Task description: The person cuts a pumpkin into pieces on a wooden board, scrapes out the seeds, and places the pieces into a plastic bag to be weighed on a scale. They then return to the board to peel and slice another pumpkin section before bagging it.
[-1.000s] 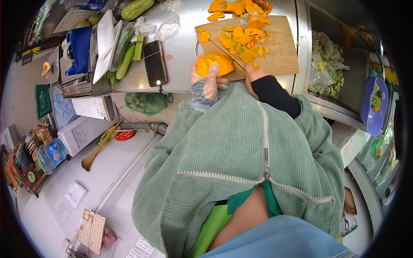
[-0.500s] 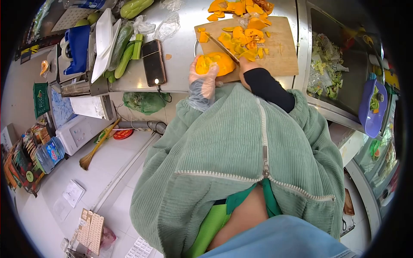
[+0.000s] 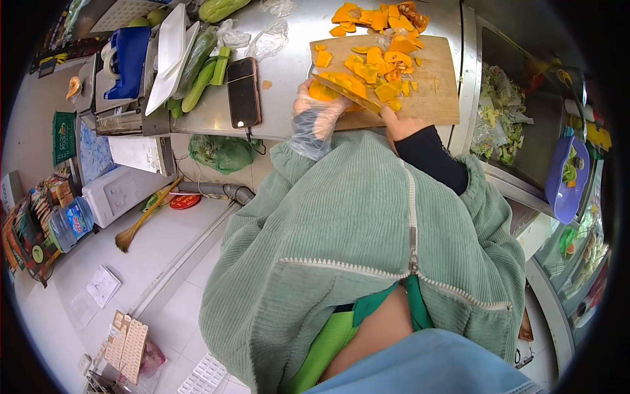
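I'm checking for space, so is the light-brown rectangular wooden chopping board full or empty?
Partly full: irregular orange pumpkin pieces lie across the middle and left of the board, while its right side is mostly bare.

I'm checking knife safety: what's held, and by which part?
Left hand: the large pumpkin piece, by its left and near sides. Right hand: the knife, by its handle end.

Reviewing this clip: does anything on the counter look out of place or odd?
Two minor things. A small orange-brown scrap lies alone on the metal counter, apart from the pumpkin pieces on the cutting board. Beside it lies a phone, an odd item near food being cut. I see no obvious damage.
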Action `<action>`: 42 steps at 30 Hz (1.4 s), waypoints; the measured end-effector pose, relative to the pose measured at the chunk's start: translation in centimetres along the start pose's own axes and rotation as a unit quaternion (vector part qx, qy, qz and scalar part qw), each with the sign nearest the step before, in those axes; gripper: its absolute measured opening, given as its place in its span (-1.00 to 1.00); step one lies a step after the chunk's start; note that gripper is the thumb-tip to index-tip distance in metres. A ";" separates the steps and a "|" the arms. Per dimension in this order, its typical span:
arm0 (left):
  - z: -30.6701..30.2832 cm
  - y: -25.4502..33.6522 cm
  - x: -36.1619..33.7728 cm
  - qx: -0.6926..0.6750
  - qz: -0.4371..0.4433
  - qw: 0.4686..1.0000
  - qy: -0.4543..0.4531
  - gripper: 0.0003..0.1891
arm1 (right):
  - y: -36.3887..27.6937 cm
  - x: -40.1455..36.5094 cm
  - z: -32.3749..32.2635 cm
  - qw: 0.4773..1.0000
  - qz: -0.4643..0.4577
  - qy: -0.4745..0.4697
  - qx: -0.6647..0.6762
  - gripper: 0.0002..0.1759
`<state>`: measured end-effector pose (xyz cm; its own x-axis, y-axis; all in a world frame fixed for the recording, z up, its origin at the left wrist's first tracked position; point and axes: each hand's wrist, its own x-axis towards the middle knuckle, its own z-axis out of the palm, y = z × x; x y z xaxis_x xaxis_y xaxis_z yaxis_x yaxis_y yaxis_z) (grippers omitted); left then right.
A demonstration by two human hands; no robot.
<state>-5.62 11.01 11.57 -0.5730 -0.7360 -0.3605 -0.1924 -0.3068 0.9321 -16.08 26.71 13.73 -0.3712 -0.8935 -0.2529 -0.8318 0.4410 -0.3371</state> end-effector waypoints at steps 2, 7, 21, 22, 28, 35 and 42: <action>0.3 0.2 0.2 -0.018 0.015 0.999 -0.027 -0.30 | -0.4 -0.2 0.1 1.000 -0.002 -0.007 -0.008 -0.87; 1.0 -0.2 0.0 0.038 0.070 0.997 0.001 -0.36 | -1.7 0.6 -0.1 0.994 0.065 -0.093 -0.006 -0.83; 1.1 -0.3 0.8 0.097 0.109 0.989 -0.037 -0.43 | -1.6 7.0 -0.3 0.987 0.096 -0.081 0.095 -0.81; 0.9 -0.7 0.4 0.123 0.127 0.984 -0.010 -0.41 | -1.2 7.3 0.2 0.983 0.112 -0.077 0.122 -0.80; -0.9 -0.7 0.3 0.121 0.100 0.987 -0.037 -0.39 | -2.1 3.9 -0.9 0.993 0.059 -0.026 0.101 -0.77; -0.6 0.6 1.1 0.042 0.059 0.995 -0.074 -0.42 | -0.4 2.2 -0.3 0.997 0.050 -0.020 0.061 -0.79; 0.0 0.1 0.2 0.033 0.084 0.989 -0.121 -0.58 | 0.2 0.5 0.4 0.998 0.039 -0.012 0.046 -0.81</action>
<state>-5.75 10.79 11.62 -0.7732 -0.6055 -0.1885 -0.1254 -0.1454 0.9814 -16.24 26.33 13.16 -0.4223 -0.8544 -0.3028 -0.7586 0.5160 -0.3978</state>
